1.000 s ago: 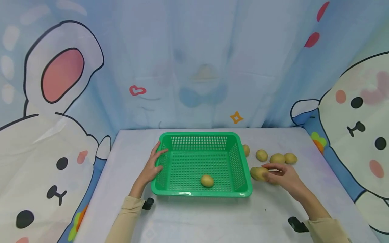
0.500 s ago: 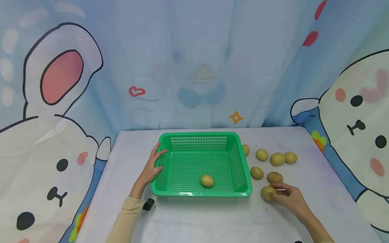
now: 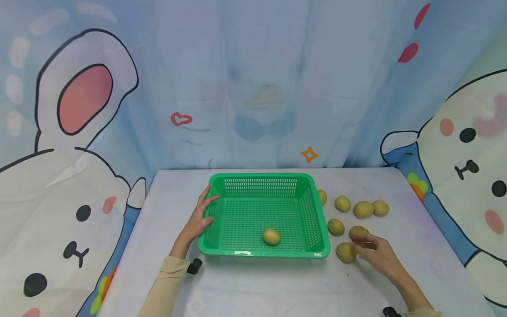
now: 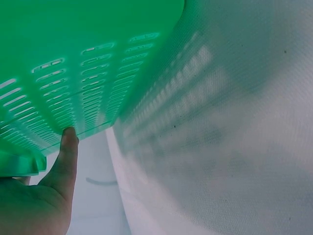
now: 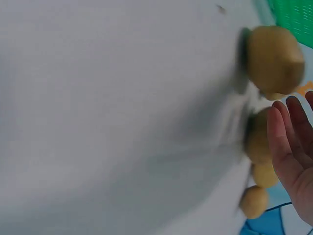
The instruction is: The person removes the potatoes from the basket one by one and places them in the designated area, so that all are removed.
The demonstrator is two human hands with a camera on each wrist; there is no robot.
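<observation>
My left hand [image 3: 196, 223] rests at the left rim of a green plastic basket [image 3: 261, 253], fingers spread. Its thumb and one finger reach over the rim, while the left wrist view has a straight finger [image 4: 68, 152] against the outside of the slotted basket wall [image 4: 93, 73]. Inside the basket lies one potato [image 3: 271, 237]. My right hand [image 3: 378, 254] hovers with extended fingers beside the nearest potato [image 3: 346, 252], just in front of another potato [image 3: 358, 232]. In the right wrist view a potato [image 5: 275, 58] sits just past the fingertips, and nothing is in the palm.
Several more potatoes lie right of the basket: one potato [image 3: 336, 227] close by its wall, others farther back, including a touching pair [image 3: 363, 209]. A white cloth covers the table [image 3: 277, 286]. A printed curtain [image 3: 257, 88] hangs behind.
My right hand has brought a potato toward the front of the table and let it go; the potato then shifted slightly left. The left hand and basket stay put.
</observation>
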